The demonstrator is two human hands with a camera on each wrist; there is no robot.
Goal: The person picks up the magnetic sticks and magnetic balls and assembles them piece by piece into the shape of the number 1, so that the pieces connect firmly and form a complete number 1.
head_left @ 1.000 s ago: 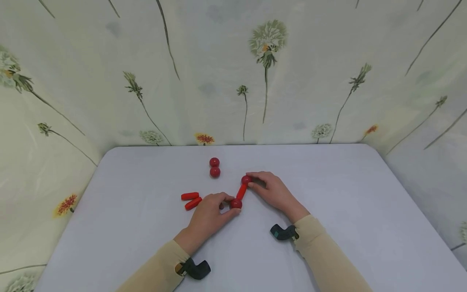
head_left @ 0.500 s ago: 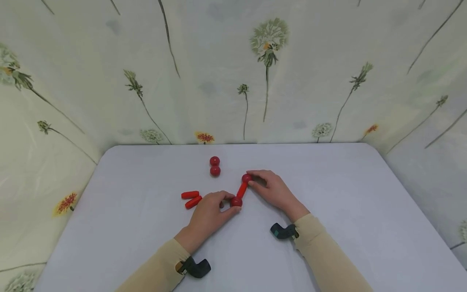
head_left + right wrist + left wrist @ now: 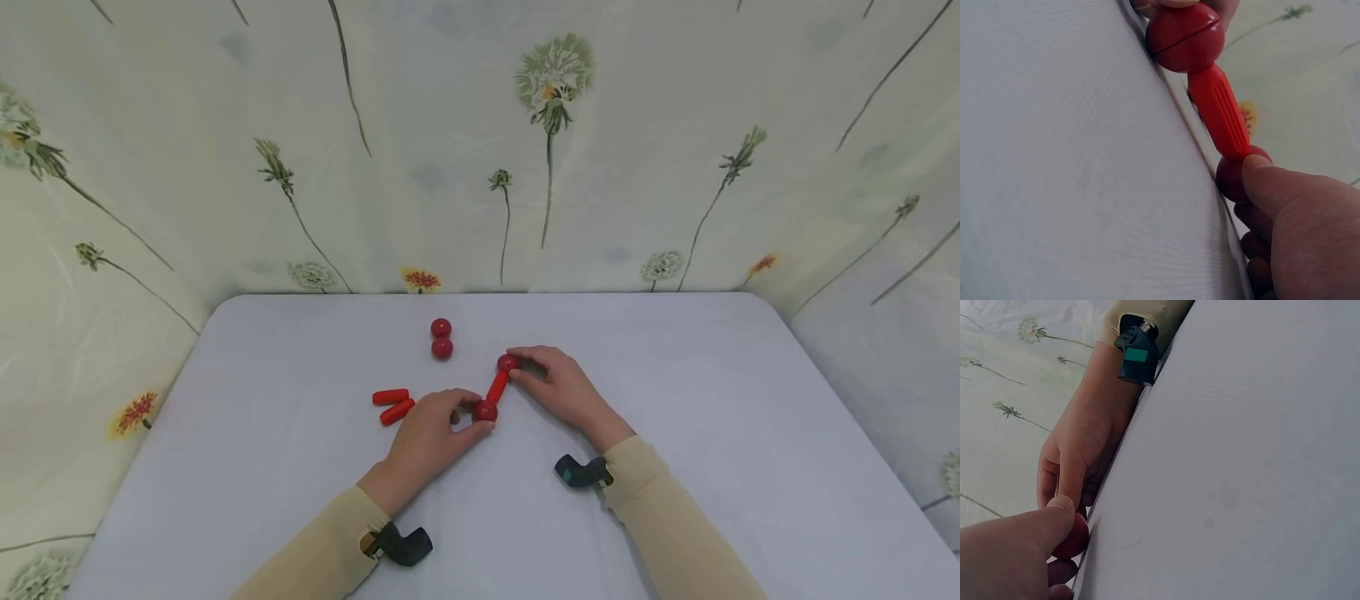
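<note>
Two dark red balls are joined by a bright red rod (image 3: 497, 387) into a dumbbell shape lying aslant on the table. My left hand (image 3: 420, 437) pinches the nearer ball (image 3: 486, 412) between thumb and fingers. At the other end, my right hand (image 3: 566, 385) pinches the farther ball (image 3: 507, 363). In the right wrist view, the rod (image 3: 1219, 112) shows lengthwise grooves and meets both balls, and the ball in my left hand (image 3: 1185, 39) has a seam across it. The left wrist view shows part of a red ball (image 3: 1072, 537) under my thumb; the rod is hidden there.
Two loose red balls (image 3: 442, 347) touch each other farther back on the white table (image 3: 675, 358). Left of my left hand lie two red rods (image 3: 391, 397). A flower-printed cloth (image 3: 442, 150) hangs behind. Each wrist wears a dark camera (image 3: 405, 547).
The head view has tipped slightly downward. Both hands keep their hold on the two balls, and the loose balls and rods stay where they were.
</note>
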